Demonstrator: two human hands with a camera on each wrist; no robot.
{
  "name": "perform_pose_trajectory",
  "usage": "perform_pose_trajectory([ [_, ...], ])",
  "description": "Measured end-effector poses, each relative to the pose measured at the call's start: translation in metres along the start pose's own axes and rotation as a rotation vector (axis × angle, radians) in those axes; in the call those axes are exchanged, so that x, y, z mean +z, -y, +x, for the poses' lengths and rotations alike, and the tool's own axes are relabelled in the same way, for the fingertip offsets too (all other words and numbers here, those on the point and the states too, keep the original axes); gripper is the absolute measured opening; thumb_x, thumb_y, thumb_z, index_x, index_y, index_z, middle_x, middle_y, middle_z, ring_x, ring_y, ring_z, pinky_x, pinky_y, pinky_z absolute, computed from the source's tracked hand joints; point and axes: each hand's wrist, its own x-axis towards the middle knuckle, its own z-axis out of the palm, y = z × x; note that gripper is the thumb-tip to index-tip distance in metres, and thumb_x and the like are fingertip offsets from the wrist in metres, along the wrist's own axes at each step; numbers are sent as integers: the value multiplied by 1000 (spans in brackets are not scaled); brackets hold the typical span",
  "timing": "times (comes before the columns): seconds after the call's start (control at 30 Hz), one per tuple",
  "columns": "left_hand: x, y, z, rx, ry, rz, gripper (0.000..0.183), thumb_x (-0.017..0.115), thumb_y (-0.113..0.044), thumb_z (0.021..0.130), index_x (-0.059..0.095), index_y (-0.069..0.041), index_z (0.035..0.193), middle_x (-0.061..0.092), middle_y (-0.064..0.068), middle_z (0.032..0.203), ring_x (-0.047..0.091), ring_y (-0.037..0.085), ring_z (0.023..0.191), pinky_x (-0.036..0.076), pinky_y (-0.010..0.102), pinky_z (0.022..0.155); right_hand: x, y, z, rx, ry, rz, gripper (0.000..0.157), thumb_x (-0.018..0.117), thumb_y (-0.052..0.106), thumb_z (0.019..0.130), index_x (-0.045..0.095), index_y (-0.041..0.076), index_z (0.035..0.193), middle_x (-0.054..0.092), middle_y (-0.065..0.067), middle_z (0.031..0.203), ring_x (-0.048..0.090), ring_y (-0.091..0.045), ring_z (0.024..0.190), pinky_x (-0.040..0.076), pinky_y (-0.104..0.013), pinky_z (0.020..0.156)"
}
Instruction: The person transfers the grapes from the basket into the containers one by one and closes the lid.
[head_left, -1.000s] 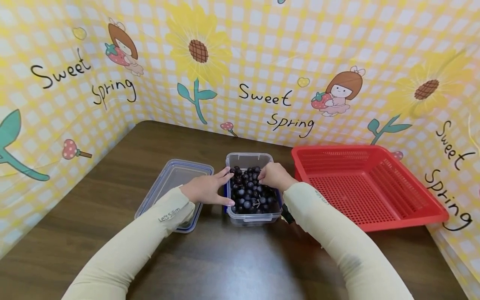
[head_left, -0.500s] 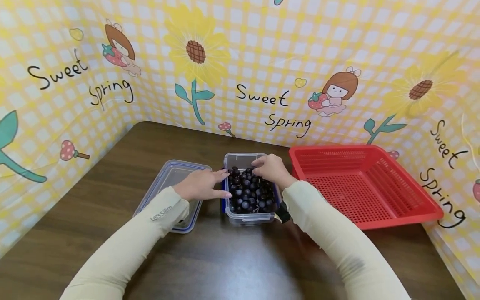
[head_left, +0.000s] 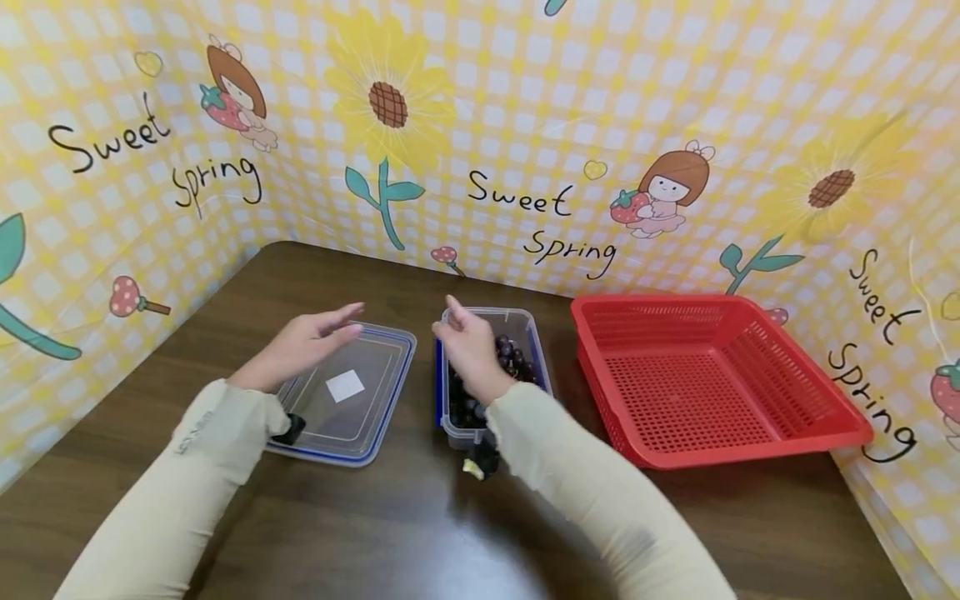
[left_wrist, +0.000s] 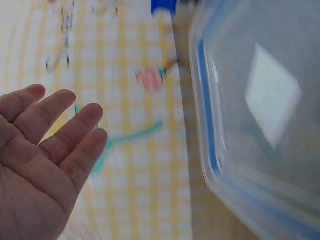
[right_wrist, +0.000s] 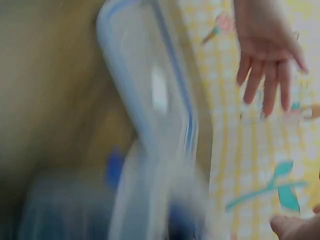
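Observation:
My left hand [head_left: 302, 343] hangs above the left edge of a clear lid [head_left: 371, 400] with a blue seal, fingers straight and holding nothing. In the left wrist view, its spread fingers [left_wrist: 75, 132] stand apart from the lid. A clear plastic container [head_left: 542, 358] with blue side clips stands right of the lid. Dark grapes [head_left: 512, 357] lie inside it. My right hand [head_left: 474, 350] is over the container, covering some grapes, with its fingers pointing away and up-left. Nothing shows in its grasp. The right wrist view is blurred, with only fingertips [right_wrist: 287, 227] at its corner.
A red perforated basket [head_left: 750, 454] sits on the wooden table [head_left: 360, 533] to the right of the container. Yellow checked cloth [head_left: 510, 100] walls off the back and sides. The lid bears a white square sticker [head_left: 345, 386].
My left hand has let go of the container's left side and moved left over the lid. My right hand has risen from the grapes and shifted left across the container.

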Motion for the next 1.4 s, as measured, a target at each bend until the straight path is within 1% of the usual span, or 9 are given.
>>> perform_pose_trajectory([
  [0.23,-21,30,-23,-120,-79,-146,60,39,-34,104,24,3,149,29,25,149,27,44,136,24,57,106,46,-11,-26,-108,-38,7,62,56,-2,85,36,-4,144,36,-20,148,41,-29,132,36,-37,105],
  [0.27,-22,34,-25,-135,-66,-153,61,39,-35,104,22,3,149,27,25,150,24,45,136,23,58,106,50,-14,-30,-113,-44,6,64,56,-3,84,35,-5,144,33,-21,149,31,-29,138,29,-37,108],
  [0.4,-22,46,-33,-177,16,-140,64,37,-34,105,13,5,150,22,31,150,25,50,134,24,61,104,63,-27,-43,-73,-52,-3,70,59,-2,81,32,-6,145,28,-25,151,26,-36,139,23,-42,111],
  [0.6,-18,59,-45,-225,37,-182,70,35,-35,105,-1,2,151,14,34,150,24,51,133,26,60,103,77,-47,-56,14,-53,-67,77,63,-5,72,36,-5,144,29,-33,147,32,-44,133,34,-46,105],
  [0.73,-18,66,-49,-264,161,-222,70,33,-35,105,0,9,148,9,37,149,22,53,133,34,56,100,82,-57,-60,55,-70,-132,78,67,-7,65,43,-7,140,38,-34,140,38,-46,129,38,-45,102],
  [0.87,-19,68,-48,-364,225,-245,75,37,-38,104,4,14,146,14,39,147,36,51,127,49,47,88,83,-60,-61,65,-96,-220,77,70,-9,61,48,-9,134,51,-28,123,47,-38,118,41,-39,100],
  [1.03,-17,70,-48,-458,243,-234,74,48,-27,101,7,20,143,39,41,133,64,32,94,56,38,68,82,-61,-59,82,-56,-309,76,73,-9,62,47,-10,134,55,-26,112,52,-33,106,44,-35,95],
  [1.2,-17,76,-50,-447,271,-247,73,54,-4,92,7,22,141,61,25,107,64,20,81,56,34,60,80,-64,-59,77,-11,-310,61,65,-9,66,57,-9,127,58,-26,108,56,-34,103,46,-37,93],
  [1.4,-16,81,-53,-410,304,-252,77,56,11,81,10,22,141,57,10,91,60,18,72,55,34,57,77,-65,-59,-41,-5,-355,32,62,-11,64,71,0,92,66,-9,75,61,-18,76,51,-26,71],
])
